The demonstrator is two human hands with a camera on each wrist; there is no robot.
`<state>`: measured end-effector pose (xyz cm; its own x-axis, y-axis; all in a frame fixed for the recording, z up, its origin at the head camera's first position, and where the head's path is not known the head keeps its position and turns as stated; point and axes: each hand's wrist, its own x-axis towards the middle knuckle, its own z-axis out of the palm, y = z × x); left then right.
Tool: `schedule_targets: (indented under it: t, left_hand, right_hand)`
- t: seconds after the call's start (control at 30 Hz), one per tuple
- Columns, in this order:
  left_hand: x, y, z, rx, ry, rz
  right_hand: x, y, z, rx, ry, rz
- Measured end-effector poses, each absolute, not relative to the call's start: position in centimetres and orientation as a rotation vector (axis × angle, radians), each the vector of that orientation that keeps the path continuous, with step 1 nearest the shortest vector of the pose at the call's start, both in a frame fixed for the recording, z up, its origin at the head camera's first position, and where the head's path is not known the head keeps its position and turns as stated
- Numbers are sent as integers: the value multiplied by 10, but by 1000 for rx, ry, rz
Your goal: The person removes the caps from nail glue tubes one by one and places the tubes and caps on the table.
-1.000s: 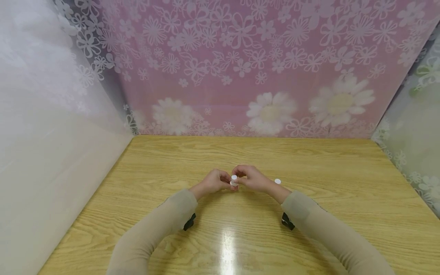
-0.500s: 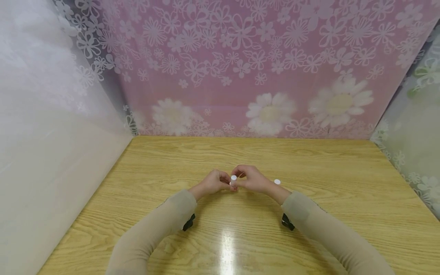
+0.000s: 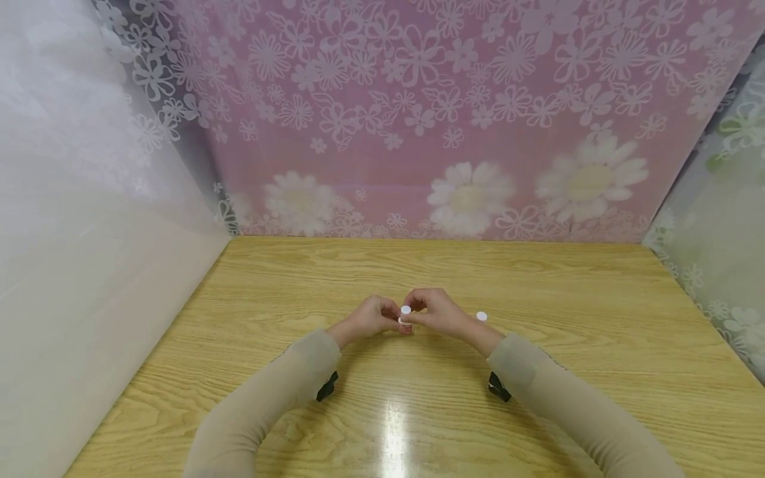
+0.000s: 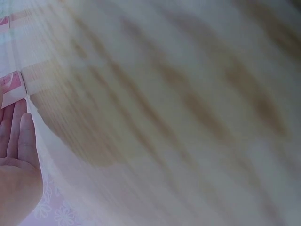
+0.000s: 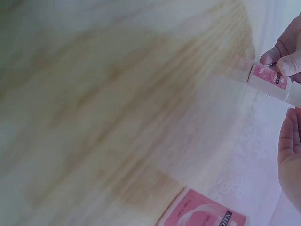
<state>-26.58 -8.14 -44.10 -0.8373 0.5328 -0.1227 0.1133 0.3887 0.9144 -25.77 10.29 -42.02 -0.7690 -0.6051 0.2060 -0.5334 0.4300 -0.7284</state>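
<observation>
Pinching white cap (image 3: 406, 309): right hand (image 3: 439, 312). Holding pink-label bottle (image 5: 270, 82) just below: left hand (image 3: 372, 316). Bottle stands upright on table (image 3: 335, 431) between 2 hands, long axis up-down, cap straight above. Other bottle (image 5: 202, 213) stands rightward, nearer right hand.

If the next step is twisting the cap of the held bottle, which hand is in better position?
Probably the right hand: its fingers pinch the white cap, while the left hand holds the bottle lower down.
</observation>
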Motion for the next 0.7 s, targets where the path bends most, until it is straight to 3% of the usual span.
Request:
schedule_targets:
  t: [0.23,0.7]
  left_hand:
    - [-258,-82,-428,590,2244,1432]
    - [-265,-82,-440,609,2236,1432]
  right_hand:
    - [-259,103,-421,-1111,2572,-1238]
    - [-262,105,-425,-1217,2520,-1223]
